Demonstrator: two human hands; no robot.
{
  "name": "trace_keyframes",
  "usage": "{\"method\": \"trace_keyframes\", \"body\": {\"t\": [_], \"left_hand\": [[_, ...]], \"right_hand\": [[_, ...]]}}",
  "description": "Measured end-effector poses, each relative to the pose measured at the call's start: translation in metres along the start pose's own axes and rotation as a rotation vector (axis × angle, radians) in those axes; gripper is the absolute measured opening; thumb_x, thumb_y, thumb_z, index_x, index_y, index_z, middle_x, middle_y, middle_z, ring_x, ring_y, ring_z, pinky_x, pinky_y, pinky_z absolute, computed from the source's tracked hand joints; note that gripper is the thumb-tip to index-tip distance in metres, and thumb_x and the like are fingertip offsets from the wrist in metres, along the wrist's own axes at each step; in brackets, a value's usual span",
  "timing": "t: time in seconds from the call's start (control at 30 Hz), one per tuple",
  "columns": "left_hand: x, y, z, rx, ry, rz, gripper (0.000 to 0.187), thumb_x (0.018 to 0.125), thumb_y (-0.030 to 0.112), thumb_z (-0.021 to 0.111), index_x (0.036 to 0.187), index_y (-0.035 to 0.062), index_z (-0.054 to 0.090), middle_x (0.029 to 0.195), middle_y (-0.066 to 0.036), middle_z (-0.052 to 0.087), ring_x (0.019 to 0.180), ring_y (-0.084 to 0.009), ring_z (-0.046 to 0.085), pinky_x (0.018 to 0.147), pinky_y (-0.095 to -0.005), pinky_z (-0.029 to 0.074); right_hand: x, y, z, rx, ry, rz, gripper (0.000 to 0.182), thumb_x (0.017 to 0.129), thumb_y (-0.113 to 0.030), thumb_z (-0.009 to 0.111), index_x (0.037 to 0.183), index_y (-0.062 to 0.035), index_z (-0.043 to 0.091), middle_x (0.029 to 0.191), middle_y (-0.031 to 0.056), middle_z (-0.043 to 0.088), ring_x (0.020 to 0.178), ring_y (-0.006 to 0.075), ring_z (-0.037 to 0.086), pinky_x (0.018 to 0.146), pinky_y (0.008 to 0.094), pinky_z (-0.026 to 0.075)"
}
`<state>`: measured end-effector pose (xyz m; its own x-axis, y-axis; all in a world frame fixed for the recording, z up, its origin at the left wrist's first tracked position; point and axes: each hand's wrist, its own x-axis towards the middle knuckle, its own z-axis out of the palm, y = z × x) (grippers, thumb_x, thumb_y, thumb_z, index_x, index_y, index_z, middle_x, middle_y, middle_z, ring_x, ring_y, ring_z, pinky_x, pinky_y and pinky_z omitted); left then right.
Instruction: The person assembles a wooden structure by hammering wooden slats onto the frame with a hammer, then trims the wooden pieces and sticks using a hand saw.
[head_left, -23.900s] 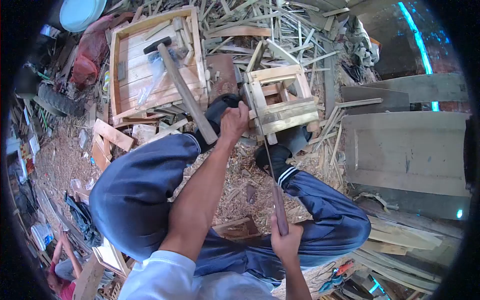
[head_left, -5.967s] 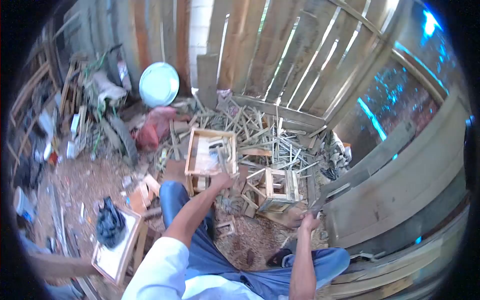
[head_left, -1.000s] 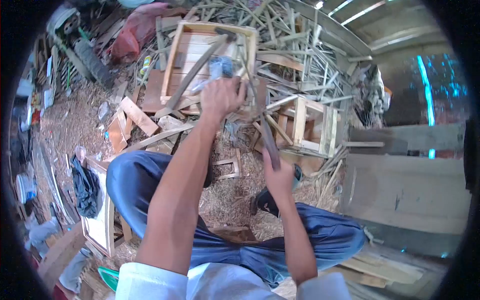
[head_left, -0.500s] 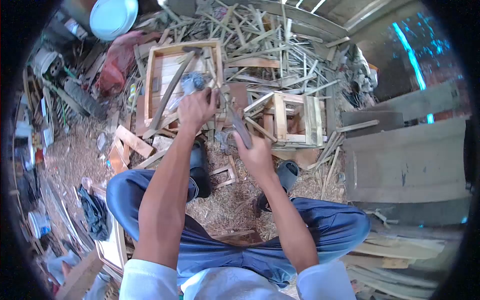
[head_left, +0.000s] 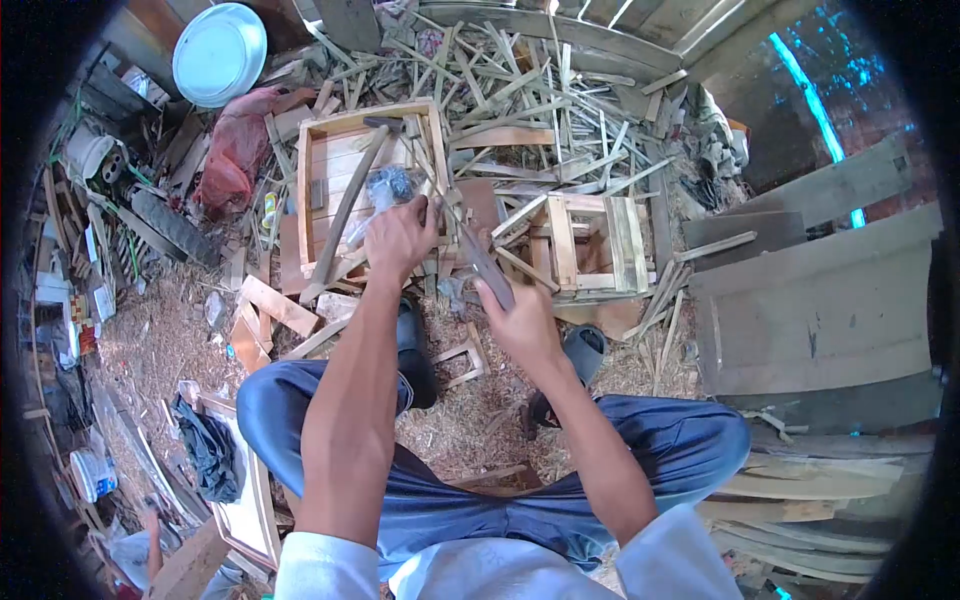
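My right hand (head_left: 525, 325) is wrapped round the dark, flat handle of a long, narrow tool (head_left: 487, 266). The tool slants up and left, its thin far end close by the fingertips of my left hand (head_left: 398, 240). That left hand is closed, thumb and fingers pinched together; I cannot tell what sits in the pinch. Under and beyond it lies a shallow wooden tray (head_left: 303, 190) with a slatted bottom. A hammer (head_left: 352, 200) rests slantwise across the tray, head at the far end. A clear plastic bag with small dark contents (head_left: 388, 186) lies inside too.
A slatted wooden crate (head_left: 562, 240) stands right of the tray. Scrap wood strips (head_left: 510, 85) are heaped behind. A small wooden frame (head_left: 462, 358) lies between my feet. Left are a red plastic bag (head_left: 225, 180) and offcuts (head_left: 280, 305). Another person's arm (head_left: 154, 545) shows lower left.
The view has shifted slightly, so the scene sits a little lower. Both hands keep their hold and position over the tray's near right corner.
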<state>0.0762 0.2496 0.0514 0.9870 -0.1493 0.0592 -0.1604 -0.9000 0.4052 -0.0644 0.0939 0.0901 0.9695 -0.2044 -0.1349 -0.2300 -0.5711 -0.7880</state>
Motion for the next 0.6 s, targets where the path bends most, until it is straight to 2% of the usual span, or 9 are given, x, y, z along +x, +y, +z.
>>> {"method": "trace_keyframes", "body": {"t": [0.07,0.1,0.17,0.27,0.33,0.43,0.5,0.57,0.6], "left_hand": [[0.003,0.001,-0.003,-0.005,-0.118,-0.050,0.042,0.092,0.047,0.046,0.098,0.0128,0.069,0.081,-0.023,0.066,0.077,-0.0410,0.065,0.069,-0.0502,0.050],[0.002,0.001,-0.003,-0.029,-0.091,-0.061,0.042,0.091,0.047,0.046,0.096,0.0128,0.069,0.080,-0.023,0.066,0.076,-0.0414,0.064,0.068,-0.0500,0.051],[0.007,-0.008,-0.004,-0.007,-0.059,-0.094,0.042,0.091,0.047,0.046,0.096,0.0133,0.070,0.079,-0.023,0.066,0.075,-0.0409,0.065,0.068,-0.0497,0.051],[0.000,-0.003,0.006,-0.008,-0.061,-0.035,0.041,0.091,0.047,0.046,0.094,0.0143,0.070,0.077,-0.022,0.066,0.074,-0.0398,0.065,0.068,-0.0491,0.051],[0.001,-0.002,0.003,-0.042,-0.002,-0.021,0.042,0.090,0.047,0.046,0.084,0.0126,0.069,0.072,-0.022,0.065,0.070,-0.0402,0.064,0.064,-0.0491,0.050],[0.001,-0.004,0.001,-0.054,-0.048,-0.036,0.040,0.090,0.047,0.047,0.091,0.0144,0.070,0.074,-0.021,0.066,0.071,-0.0392,0.065,0.066,-0.0489,0.051],[0.004,-0.006,0.001,-0.078,-0.071,-0.057,0.040,0.090,0.048,0.047,0.096,0.0162,0.071,0.075,-0.021,0.066,0.073,-0.0393,0.066,0.067,-0.0491,0.051],[0.004,-0.008,0.006,-0.075,-0.034,-0.063,0.039,0.090,0.047,0.047,0.095,0.0160,0.071,0.075,-0.021,0.066,0.073,-0.0394,0.066,0.067,-0.0492,0.051],[0.001,-0.009,0.006,-0.069,-0.013,-0.039,0.039,0.090,0.047,0.048,0.094,0.0157,0.070,0.075,-0.021,0.066,0.072,-0.0395,0.066,0.067,-0.0493,0.051]], "right_hand": [[-0.041,0.005,-0.019,0.025,0.030,0.027,0.032,0.088,-0.029,0.062,0.079,0.0014,0.068,0.064,0.0230,0.060,0.065,0.0393,0.063,0.057,0.0419,0.049],[-0.062,0.020,-0.021,0.033,0.061,-0.001,0.031,0.088,-0.028,0.062,0.082,0.0009,0.069,0.065,0.0229,0.060,0.065,0.0390,0.063,0.058,0.0415,0.049],[-0.090,0.018,-0.028,0.094,0.123,0.014,0.030,0.088,-0.025,0.066,0.080,0.0047,0.067,0.054,0.0172,0.053,0.049,0.0133,0.053,0.050,0.0340,0.044],[-0.052,0.010,-0.005,-0.001,0.126,-0.091,0.034,0.089,-0.026,0.065,0.075,0.0050,0.065,0.052,0.0150,0.051,0.046,0.0143,0.049,0.048,0.0338,0.042],[-0.002,-0.004,0.003,0.000,-0.007,0.018,0.030,0.089,-0.026,0.062,0.083,0.0034,0.065,0.060,0.0216,0.057,0.059,0.0363,0.062,0.054,0.0389,0.046],[-0.003,-0.015,-0.006,0.043,0.001,-0.005,0.032,0.089,-0.026,0.062,0.079,0.0034,0.064,0.059,0.0205,0.056,0.057,0.0377,0.060,0.053,0.0405,0.044],[-0.047,0.007,-0.013,-0.017,0.052,-0.021,0.035,0.090,-0.025,0.063,0.070,0.0039,0.061,0.051,0.0081,0.048,0.048,0.0109,0.043,0.047,0.0333,0.038],[-0.088,0.017,-0.020,0.069,0.122,0.015,0.034,0.091,-0.025,0.062,0.073,0.0042,0.062,0.052,0.0063,0.048,0.050,0.0084,0.041,0.048,0.0325,0.038],[-0.081,0.014,-0.016,0.070,0.105,0.014,0.034,0.091,-0.025,0.062,0.073,0.0042,0.062,0.052,0.0063,0.048,0.050,0.0084,0.041,0.048,0.0325,0.038]]}}
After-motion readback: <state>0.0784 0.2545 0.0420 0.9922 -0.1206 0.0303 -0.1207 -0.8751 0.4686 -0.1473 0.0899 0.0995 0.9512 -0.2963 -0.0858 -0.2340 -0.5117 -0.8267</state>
